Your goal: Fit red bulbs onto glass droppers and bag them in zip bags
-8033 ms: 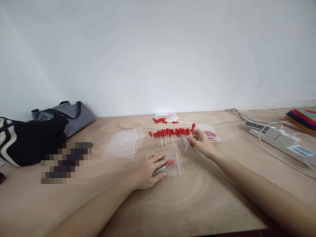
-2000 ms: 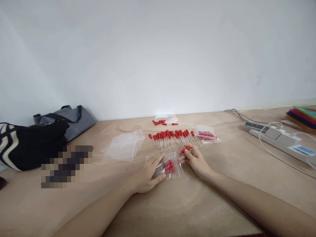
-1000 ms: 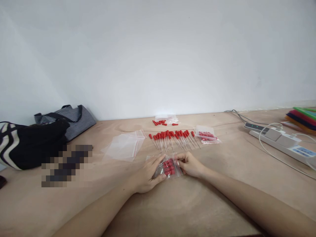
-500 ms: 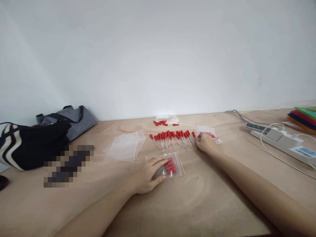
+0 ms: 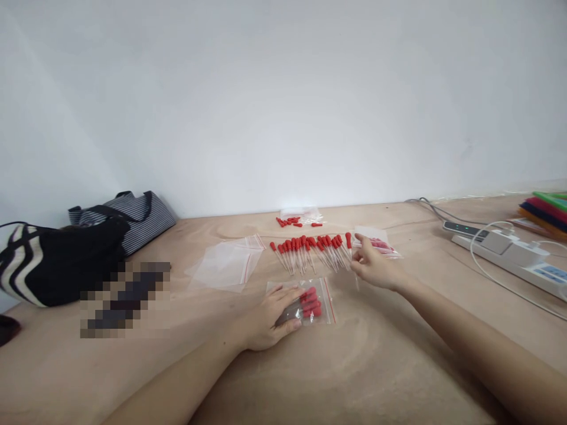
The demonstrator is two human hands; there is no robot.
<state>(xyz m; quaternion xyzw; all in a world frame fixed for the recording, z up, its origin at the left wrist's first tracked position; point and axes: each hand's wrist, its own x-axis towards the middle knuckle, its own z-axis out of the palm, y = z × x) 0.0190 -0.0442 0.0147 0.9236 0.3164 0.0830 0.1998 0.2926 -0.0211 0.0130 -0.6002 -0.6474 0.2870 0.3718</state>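
My left hand [image 5: 273,316] holds a clear zip bag [image 5: 325,310] on the table. Its fingers and thumb lie over the bag, spanning the droppers inside. Red rubber bulbs [image 5: 310,302] show through the plastic, while their tubes are mostly hidden by the hand. My right hand [image 5: 372,265] pinches a single dropper [image 5: 348,239] between thumb and fingers, bulb up and tube pointing down. Just left of it, a row of red-bulbed droppers [image 5: 292,245] lies side by side. Behind that hand lies another bag with red bulbs [image 5: 383,245].
Flat empty zip bags [image 5: 221,262] lie left of the row. Farther back are loose red bulbs [image 5: 287,221] and a bag of thin tubes [image 5: 305,213]. A power strip [image 5: 509,254] with cables sits right; a black bag [image 5: 57,262] and striped bag [image 5: 148,215] stand left.
My right hand has drawn slightly toward me, with a dropper now raised in its fingers at the row's right end. My left hand and the zip bag have shifted slightly right.
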